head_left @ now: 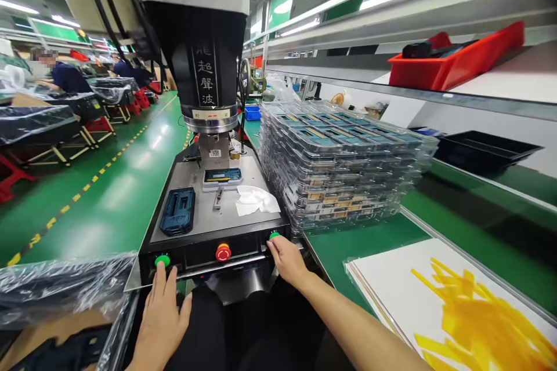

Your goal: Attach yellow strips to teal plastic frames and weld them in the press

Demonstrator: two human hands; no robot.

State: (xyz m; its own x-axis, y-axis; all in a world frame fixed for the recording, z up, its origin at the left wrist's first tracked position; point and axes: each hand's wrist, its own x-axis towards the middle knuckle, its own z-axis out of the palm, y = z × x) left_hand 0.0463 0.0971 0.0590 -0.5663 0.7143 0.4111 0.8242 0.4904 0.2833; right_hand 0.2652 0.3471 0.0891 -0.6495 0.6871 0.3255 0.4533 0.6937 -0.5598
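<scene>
My left hand (163,316) has its fingers apart, with one fingertip on the left green button (162,260) of the machine's front panel. At the panel's right end, my right hand (288,259) is closed and touches the right green button (274,235); its curled fingers are partly hidden. Between the two hands sits a red emergency stop button (223,252). On the metal worktable a dark blue plastic case (178,211) lies at the left. Another blue piece with a yellow strip (223,175) sits in a light fixture beneath the ultrasonic welding head (204,69).
Stacked clear trays (339,168) of blue parts rise at the right. A crumpled white cloth (256,201) lies on the worktable. Yellow strips (483,319) lie on white sheets at lower right. A plastic-lined box (65,324) stands at lower left. A red bin (456,64) rests on the shelf.
</scene>
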